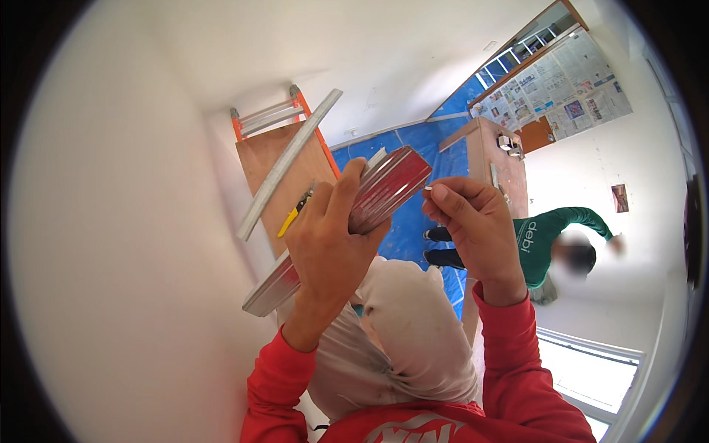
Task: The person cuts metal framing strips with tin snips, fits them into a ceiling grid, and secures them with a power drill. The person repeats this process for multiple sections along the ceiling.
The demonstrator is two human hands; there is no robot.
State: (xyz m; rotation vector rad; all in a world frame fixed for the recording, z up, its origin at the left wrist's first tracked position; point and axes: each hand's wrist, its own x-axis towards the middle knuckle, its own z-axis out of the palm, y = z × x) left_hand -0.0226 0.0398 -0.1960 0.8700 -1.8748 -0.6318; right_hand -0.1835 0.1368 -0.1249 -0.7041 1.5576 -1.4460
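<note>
My left hand (325, 240) is closed around a long, narrow, shiny red-and-silver piece (390, 190), perhaps a wrapped bundle of metal profile. It slants from lower left to upper right in front of my body. Close to its upper right end, my right hand (476, 221) is closed, thumb and finger pinching a small whitish bit (427, 189). Whether that bit touches the long piece I cannot tell. Past my left hand, a yellow-handled cutting tool (292, 217) lies by a wooden board (258, 159). A long grey strip (292, 164) lies slantwise across the board.
An orange ladder-like frame (301, 105) supports the board beside the left wall. Blue sheeting (406, 232) covers the floor. On the right are a long wooden bench (502, 166), a newspaper-covered panel (565, 88) and a person in green (550, 240) reaching toward the wall.
</note>
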